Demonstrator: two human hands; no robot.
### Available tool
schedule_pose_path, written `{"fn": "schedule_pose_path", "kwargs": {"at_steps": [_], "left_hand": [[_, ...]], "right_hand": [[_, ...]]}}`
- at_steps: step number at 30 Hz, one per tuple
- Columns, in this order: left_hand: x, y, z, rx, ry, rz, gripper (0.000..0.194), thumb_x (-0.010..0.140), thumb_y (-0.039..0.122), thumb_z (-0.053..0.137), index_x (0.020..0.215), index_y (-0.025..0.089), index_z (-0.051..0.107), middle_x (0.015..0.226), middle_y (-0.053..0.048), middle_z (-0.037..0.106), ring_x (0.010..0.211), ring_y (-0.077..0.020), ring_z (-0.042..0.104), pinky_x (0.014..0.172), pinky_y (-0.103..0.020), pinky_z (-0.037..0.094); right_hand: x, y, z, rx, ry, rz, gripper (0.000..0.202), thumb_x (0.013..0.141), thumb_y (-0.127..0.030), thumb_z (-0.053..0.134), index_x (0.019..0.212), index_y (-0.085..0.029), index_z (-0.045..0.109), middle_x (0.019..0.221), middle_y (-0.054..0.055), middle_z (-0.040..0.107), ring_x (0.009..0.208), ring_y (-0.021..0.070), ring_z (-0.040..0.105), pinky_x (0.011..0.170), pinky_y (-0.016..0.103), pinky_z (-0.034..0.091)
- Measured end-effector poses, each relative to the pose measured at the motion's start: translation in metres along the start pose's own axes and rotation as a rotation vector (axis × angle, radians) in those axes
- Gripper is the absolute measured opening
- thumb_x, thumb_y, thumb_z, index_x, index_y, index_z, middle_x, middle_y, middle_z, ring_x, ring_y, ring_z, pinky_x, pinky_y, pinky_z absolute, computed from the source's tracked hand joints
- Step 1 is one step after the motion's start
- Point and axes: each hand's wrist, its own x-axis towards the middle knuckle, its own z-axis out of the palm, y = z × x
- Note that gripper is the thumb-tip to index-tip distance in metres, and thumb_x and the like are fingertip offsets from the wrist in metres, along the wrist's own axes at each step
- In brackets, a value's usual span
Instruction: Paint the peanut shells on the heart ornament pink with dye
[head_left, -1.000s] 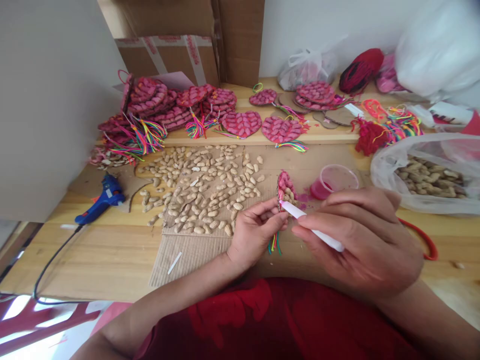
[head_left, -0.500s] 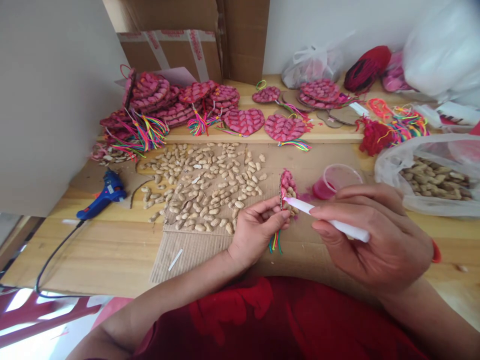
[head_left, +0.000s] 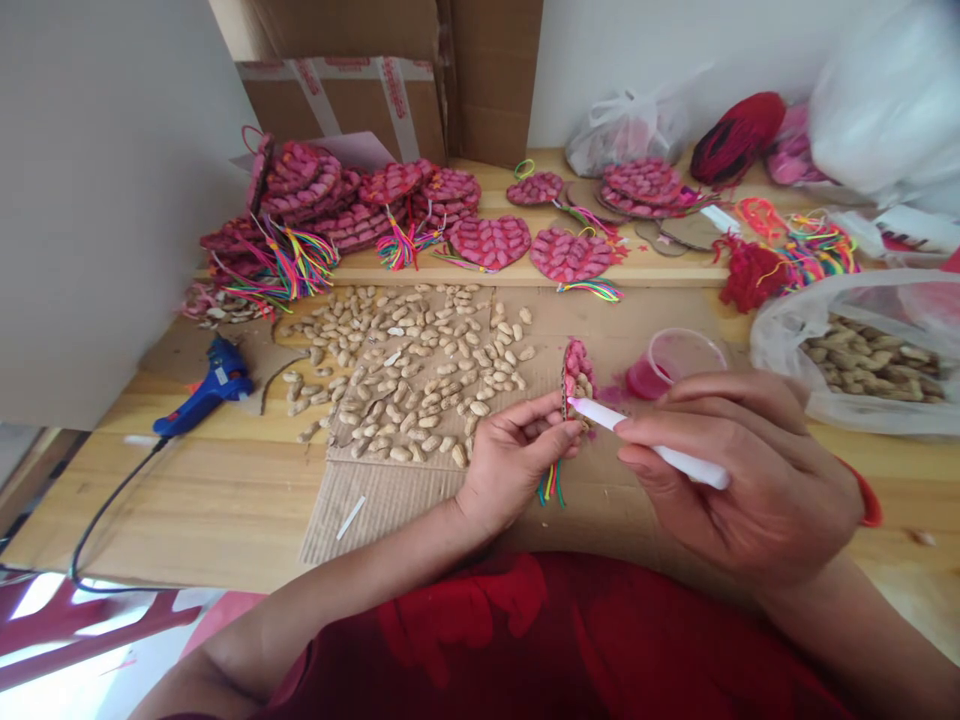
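My left hand (head_left: 517, 455) pinches the lower part of a peanut-covered cardboard ornament (head_left: 577, 368), held upright and nearly edge-on. Its upper shells are pink, and some lower ones keep their tan colour. Coloured tassel strands (head_left: 553, 485) hang beneath it. Between the thumb and fingers of my right hand (head_left: 739, 470) is a white paintbrush (head_left: 652, 437), a thick-handled stick whose pink-stained tip touches the ornament's edge. Just behind that hand stands a clear plastic cup (head_left: 686, 352) with pink liquid inside.
Loose peanuts (head_left: 427, 400) spread over cardboard at left-centre. A blue glue gun (head_left: 206, 390) with a cord lies farther left. Pink peanut ornaments (head_left: 487, 242) line the raised back shelf. A plastic bag (head_left: 780, 385) of peanuts stands at right, near colourful tassels (head_left: 814, 245).
My right hand and the brush have shifted very slightly left, with the tip still at the ornament's edge. My left hand keeps its hold on the ornament.
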Motion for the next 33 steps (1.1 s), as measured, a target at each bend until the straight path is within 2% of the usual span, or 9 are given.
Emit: {"fn": "schedule_pose_path", "kwargs": {"at_steps": [7,14,18,20,26,33], "left_hand": [[0.0001,-0.0006,-0.0003,-0.015,-0.011,0.009,0.035,0.070,0.022,0.083,0.104,0.018,0.076,0.076,0.000,0.069,0.066,-0.0089,0.061,0.070,-0.025,0.052],[0.0010,-0.0015,-0.0008,-0.026,-0.007,0.000,0.035,0.069,0.023,0.083,0.104,0.018,0.076,0.078,-0.001,0.070,0.069,-0.0098,0.063,0.072,-0.025,0.052],[0.0012,-0.0004,-0.0009,-0.038,-0.001,-0.024,0.037,0.069,0.024,0.084,0.105,0.018,0.076,0.076,-0.001,0.070,0.065,-0.0088,0.062,0.070,-0.024,0.053],[0.0012,0.0007,-0.0011,-0.049,-0.001,-0.044,0.036,0.069,0.024,0.084,0.103,0.018,0.076,0.076,-0.001,0.071,0.064,-0.0080,0.062,0.067,-0.022,0.053],[0.0021,0.0021,-0.0018,-0.095,-0.034,-0.079,0.029,0.072,0.022,0.082,0.100,0.016,0.077,0.077,-0.002,0.071,0.064,-0.0058,0.062,0.063,-0.016,0.051],[0.0017,0.0024,-0.0024,-0.105,-0.046,-0.101,0.027,0.073,0.023,0.081,0.098,0.017,0.077,0.081,-0.003,0.073,0.065,-0.0066,0.062,0.061,-0.017,0.050]], "right_hand": [[-0.0012,-0.0001,0.0031,-0.054,0.022,0.001,0.024,0.077,-0.021,0.075,0.100,-0.021,0.067,0.082,0.001,0.073,0.085,0.0198,0.064,0.076,0.037,0.048],[-0.0002,0.0001,0.0000,-0.026,0.008,0.003,0.024,0.075,-0.020,0.076,0.097,-0.020,0.067,0.080,0.001,0.072,0.084,0.0202,0.064,0.074,0.037,0.048],[0.0000,0.0010,0.0013,-0.049,0.061,0.012,0.024,0.075,-0.020,0.076,0.097,-0.021,0.067,0.079,0.002,0.072,0.084,0.0204,0.064,0.079,0.038,0.049],[-0.0005,0.0019,0.0014,-0.034,0.087,0.043,0.022,0.076,-0.019,0.075,0.096,-0.021,0.067,0.079,0.002,0.071,0.082,0.0202,0.064,0.081,0.038,0.050],[-0.0023,0.0063,0.0047,0.054,0.052,0.090,0.023,0.074,-0.019,0.075,0.096,-0.022,0.068,0.079,0.001,0.070,0.084,0.0210,0.064,0.078,0.039,0.050],[-0.0037,0.0099,0.0088,0.095,0.138,0.168,0.023,0.075,-0.016,0.073,0.096,-0.023,0.068,0.078,0.002,0.069,0.086,0.0217,0.063,0.079,0.039,0.053]]}}
